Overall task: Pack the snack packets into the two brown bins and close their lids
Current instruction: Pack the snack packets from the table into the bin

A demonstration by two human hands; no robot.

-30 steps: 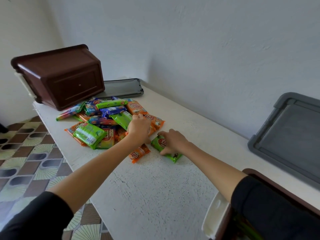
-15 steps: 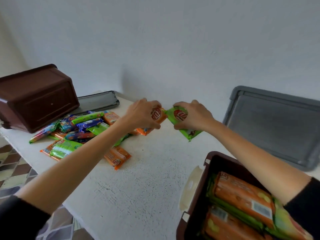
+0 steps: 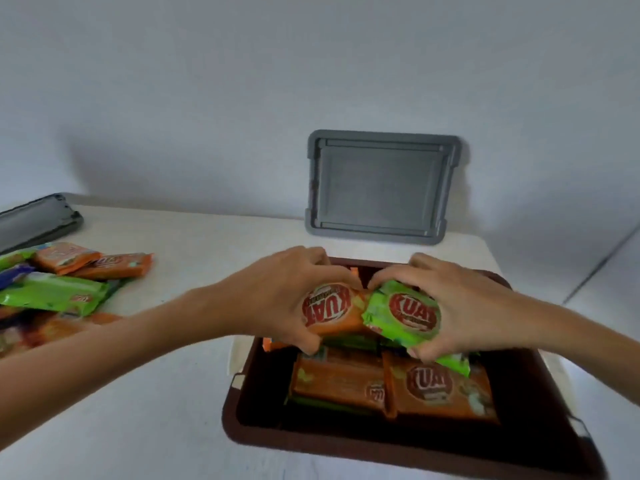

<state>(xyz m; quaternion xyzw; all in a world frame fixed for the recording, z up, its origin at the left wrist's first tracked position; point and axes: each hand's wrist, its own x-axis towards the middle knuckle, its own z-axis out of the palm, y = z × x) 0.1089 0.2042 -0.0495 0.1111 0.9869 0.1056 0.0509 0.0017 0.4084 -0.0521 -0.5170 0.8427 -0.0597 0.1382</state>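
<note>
Head view: left hand (image 3: 277,299) fingers grip an orange packet (image 3: 332,311), right hand (image 3: 460,306) fingers grip a green packet (image 3: 398,317), both above the open brown bin (image 3: 311,439) near the desk's (image 3: 145,403) right edge.

Moved over the brown bin (image 3: 311,445).
Lifted off the table: orange packet (image 3: 332,311) in left hand (image 3: 277,299), green packet (image 3: 401,317) in right hand (image 3: 460,306).

The orange packet (image 3: 332,315) and the green packet (image 3: 398,318) are of glossy plastic film, a little crinkled. The brown bin (image 3: 311,443) is smooth plastic with a soft shine. The grey lid (image 3: 381,188) looks like matt plastic. The white surface (image 3: 156,410) is matt and finely rough.
</note>
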